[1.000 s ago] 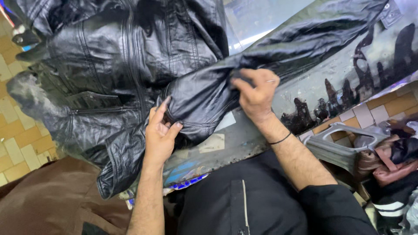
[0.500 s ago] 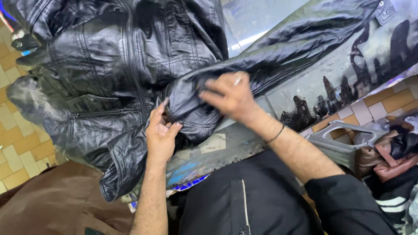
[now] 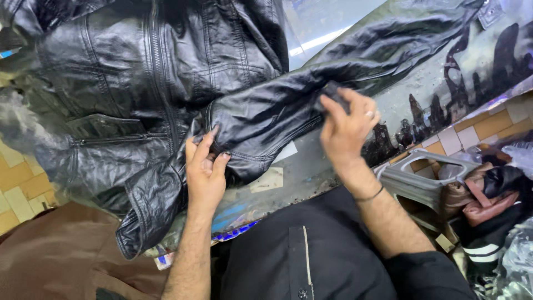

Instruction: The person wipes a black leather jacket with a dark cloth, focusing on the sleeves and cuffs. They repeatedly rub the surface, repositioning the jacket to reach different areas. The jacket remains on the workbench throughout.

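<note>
A black leather jacket [image 3: 161, 94] lies spread over a worktable [image 3: 411, 83], one sleeve [image 3: 388, 47] stretching to the upper right. My left hand [image 3: 205, 172] pinches the jacket near the armpit seam, its fingers closed on the leather. My right hand [image 3: 347, 125] presses a small dark pad or cloth [image 3: 332, 91] against the sleeve and wears a ring and a thin wrist band. I wear dark clothes [image 3: 311, 255].
The table's top carries a dark printed picture and worn stickers. A grey plastic crate [image 3: 427, 178] at the lower right holds brown and black leather goods [image 3: 483, 194]. Brown fabric [image 3: 61, 255] lies at the lower left over a yellow tiled floor [image 3: 16, 183].
My right hand has slid along the sleeve, first left and then back right, with the dark pad in it. My left hand has kept its grip on the jacket.
</note>
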